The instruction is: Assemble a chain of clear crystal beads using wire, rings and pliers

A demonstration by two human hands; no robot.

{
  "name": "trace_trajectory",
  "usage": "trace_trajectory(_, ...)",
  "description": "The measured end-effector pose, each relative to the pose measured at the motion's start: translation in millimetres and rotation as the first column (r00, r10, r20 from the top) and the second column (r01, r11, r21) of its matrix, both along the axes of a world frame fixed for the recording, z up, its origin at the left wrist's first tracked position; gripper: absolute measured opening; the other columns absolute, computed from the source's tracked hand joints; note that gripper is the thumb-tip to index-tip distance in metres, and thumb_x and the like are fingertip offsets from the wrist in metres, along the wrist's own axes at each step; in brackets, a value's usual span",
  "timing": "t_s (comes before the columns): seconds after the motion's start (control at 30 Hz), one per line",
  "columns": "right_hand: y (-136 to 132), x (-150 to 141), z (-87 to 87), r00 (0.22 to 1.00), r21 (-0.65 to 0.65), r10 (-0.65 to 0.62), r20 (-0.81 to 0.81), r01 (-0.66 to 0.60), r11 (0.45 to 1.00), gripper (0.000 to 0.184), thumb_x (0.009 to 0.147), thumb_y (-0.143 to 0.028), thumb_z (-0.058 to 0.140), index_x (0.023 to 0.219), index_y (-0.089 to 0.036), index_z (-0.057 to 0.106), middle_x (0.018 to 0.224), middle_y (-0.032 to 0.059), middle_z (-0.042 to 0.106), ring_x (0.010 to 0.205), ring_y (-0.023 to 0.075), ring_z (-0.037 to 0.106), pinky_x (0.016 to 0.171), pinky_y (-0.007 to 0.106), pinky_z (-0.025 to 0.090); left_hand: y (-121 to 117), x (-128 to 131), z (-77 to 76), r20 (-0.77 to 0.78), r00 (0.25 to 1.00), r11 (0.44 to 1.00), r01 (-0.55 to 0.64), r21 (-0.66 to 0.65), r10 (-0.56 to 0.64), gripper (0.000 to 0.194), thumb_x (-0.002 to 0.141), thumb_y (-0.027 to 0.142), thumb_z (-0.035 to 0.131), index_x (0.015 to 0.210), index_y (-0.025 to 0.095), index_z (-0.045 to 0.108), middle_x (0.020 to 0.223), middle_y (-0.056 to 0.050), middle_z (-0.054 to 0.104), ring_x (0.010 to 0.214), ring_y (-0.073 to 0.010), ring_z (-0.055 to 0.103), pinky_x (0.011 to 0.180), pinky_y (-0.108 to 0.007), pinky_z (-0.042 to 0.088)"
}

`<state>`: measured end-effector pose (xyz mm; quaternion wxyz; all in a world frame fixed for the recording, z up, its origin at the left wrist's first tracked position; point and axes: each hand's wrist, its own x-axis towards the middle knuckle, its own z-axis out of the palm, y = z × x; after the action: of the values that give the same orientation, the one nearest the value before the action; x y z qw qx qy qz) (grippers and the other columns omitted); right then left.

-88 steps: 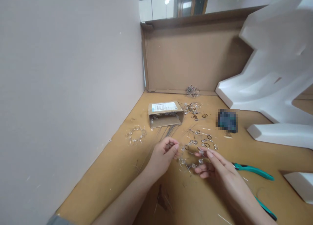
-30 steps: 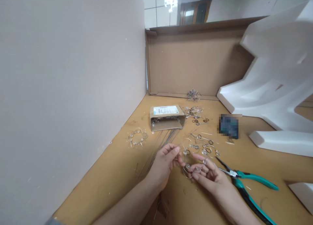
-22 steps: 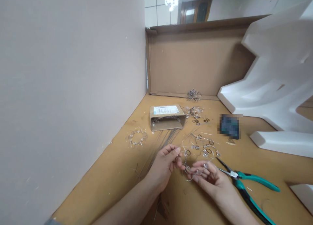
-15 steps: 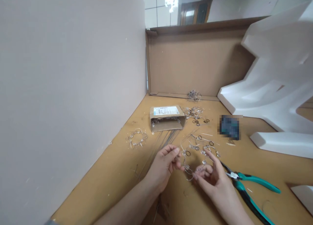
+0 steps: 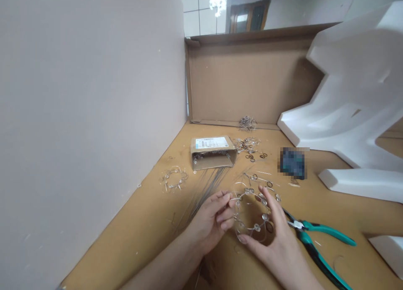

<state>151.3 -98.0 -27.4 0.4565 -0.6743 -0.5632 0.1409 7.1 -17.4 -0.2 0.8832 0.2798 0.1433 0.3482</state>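
A wire ring strung with clear beads (image 5: 257, 227) is between my two hands, above the table. My left hand (image 5: 217, 216) is closed, pinching a thin wire at the ring's left side between thumb and forefinger. Around the ring's right side, my right hand (image 5: 275, 231) holds it with thumb and forefinger spread wide, the thumb at the lower edge and the forefinger near the upper right. Small dark rings (image 5: 269, 184) and wire pieces lie just behind. Pliers with green handles (image 5: 329, 233) rest right of my right hand, jaws towards it.
A small open cardboard box (image 5: 214, 149) with beads stands behind my hands, long thin wires (image 5: 208, 189) in front of it. Another beaded ring (image 5: 175, 178) lies left. Beaded pieces (image 5: 248, 145) are heaped behind. White foam (image 5: 349, 84) and a pixelated dark object (image 5: 292, 163) are right.
The beaded ring has opened out and turned into fuller view between my hands. My right thumb and forefinger have spread wider around it. My left fingers now show a wire in their pinch.
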Motion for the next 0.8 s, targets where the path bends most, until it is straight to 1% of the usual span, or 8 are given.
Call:
trace_trajectory(0.17, 0.7, 3.2, -0.2, 0.992, 0.093, 0.009, 0.129, -0.021, 0.995, 0.072, 0.07, -0.033, 0.065, 0.133, -0.027, 0.032, 0.144, 0.0085, 0.029, 0.13, 0.0297, 0.029, 0.098, 0.049, 0.037, -1.0, 3.1, -1.7, -0.016, 1.0, 1.0, 0.014, -0.028, -0.015, 0.012, 0.079, 0.019, 0.061, 0.079, 0.01, 0.055, 0.072, 0.003, 0.045, 0.042, 0.0018, 0.023, 0.039, -0.009, 0.027)
trace_trajectory(0.23, 1.1, 4.4, -1.9, 0.992, 0.091, 0.02, 0.128, -0.031, 0.995, 0.065, 0.071, -0.032, 0.064, 0.129, -0.027, 0.036, 0.14, 0.0096, 0.036, 0.127, 0.0302, 0.035, 0.097, 0.049, 0.038, -1.0, 4.0, -2.3, -0.034, 0.999, 0.999, 0.018, -0.047, -0.02, 0.012, 0.077, 0.019, 0.063, 0.079, 0.009, 0.056, 0.072, 0.002, 0.047, 0.042, 0.002, 0.025, 0.039, -0.009, 0.029)
trace_trajectory(0.37, 1.9, 3.6, -4.9, 1.0, 0.032, 0.021, -0.008, -0.02, 0.999, 0.061, 0.071, -0.029, 0.062, 0.128, -0.023, 0.038, 0.114, 0.0103, 0.059, 0.107, 0.0291, 0.054, 0.091, 0.048, 0.042, -1.3, 4.4, -1.8, -0.079, 0.997, 0.998, 0.0, -0.06, -0.005, 0.014, 0.076, 0.02, 0.065, 0.078, 0.01, 0.057, 0.072, 0.002, 0.049, 0.044, 0.0013, 0.032, 0.044, -0.012, 0.037)
trace_trajectory(0.43, 2.2, 0.5, -5.2, 0.991, 0.025, 0.009, -0.132, -0.006, 1.0, 0.066, 0.072, -0.03, 0.06, 0.132, -0.022, 0.034, 0.111, 0.011, 0.06, 0.103, 0.028, 0.057, 0.089, 0.047, 0.044, -1.6, 4.7, -1.2, -0.103, 0.995, 0.998, -0.016, -0.058, 0.01, 0.013, 0.075, 0.02, 0.066, 0.078, 0.01, 0.058, 0.073, 0.002, 0.051, 0.047, -0.0005, 0.04, 0.048, -0.014, 0.042)
trace_trajectory(0.53, 2.1, -5.8, -4.6, 0.951, 0.027, -0.013, -0.308, 0.022, 0.999, 0.076, 0.07, -0.036, 0.062, 0.136, -0.023, 0.028, 0.118, 0.0115, 0.056, 0.099, 0.0264, 0.057, 0.086, 0.044, 0.046, -1.8, 4.9, -0.9, -0.128, 0.992, 0.998, -0.008, -0.056, 0.001, 0.012, 0.075, 0.019, 0.066, 0.079, 0.01, 0.059, 0.073, 0.0, 0.053, 0.053, -0.0034, 0.049, 0.052, -0.015, 0.045)
trace_trajectory(0.6, 1.5, -8.9, -4.0, 0.934, 0.007, -0.026, -0.357, 0.03, 1.0, 0.079, 0.067, -0.038, 0.065, 0.136, -0.026, 0.029, 0.114, 0.0105, 0.056, 0.086, 0.0237, 0.059, 0.078, 0.042, 0.049, -1.8, 4.5, -1.1, -0.13, 0.991, 0.999, 0.01, -0.041, -0.015, 0.011, 0.075, 0.018, 0.065, 0.079, 0.01, 0.06, 0.073, 0.0, 0.054, 0.055, -0.004, 0.05, 0.052, -0.015, 0.046)
trace_trajectory(0.7, 0.4, -10.9, -2.8, 0.918, -0.018, -0.016, -0.397, 0.01, 1.0, 0.078, 0.064, -0.038, 0.068, 0.134, -0.028, 0.033, 0.099, 0.0064, 0.058, 0.065, 0.0177, 0.056, 0.064, 0.038, 0.051, -1.6, 2.9, -0.8, -0.123, 0.992, 0.999, 0.032, -0.011, -0.033, 0.012, 0.075, 0.02, 0.065, 0.08, 0.01, 0.06, 0.073, 0.0, 0.054, 0.054, -0.0037, 0.05, 0.051, -0.015, 0.045)
trace_trajectory(0.8, 0.4, -11.5, -0.2, 0.868, 0.018, 0.013, -0.497, -0.004, 1.0, 0.071, 0.066, -0.04, 0.067, 0.129, -0.029, 0.038, 0.093, 0.0044, 0.058, 0.063, 0.016, 0.054, 0.06, 0.034, 0.049, -1.6, 1.8, 0.1, -0.115, 0.992, 0.998, 0.055, 0.002, -0.055, 0.014, 0.074, 0.02, 0.066, 0.084, 0.011, 0.061, 0.078, -0.001, 0.056, 0.059, -0.0058, 0.054, 0.053, -0.016, 0.046)
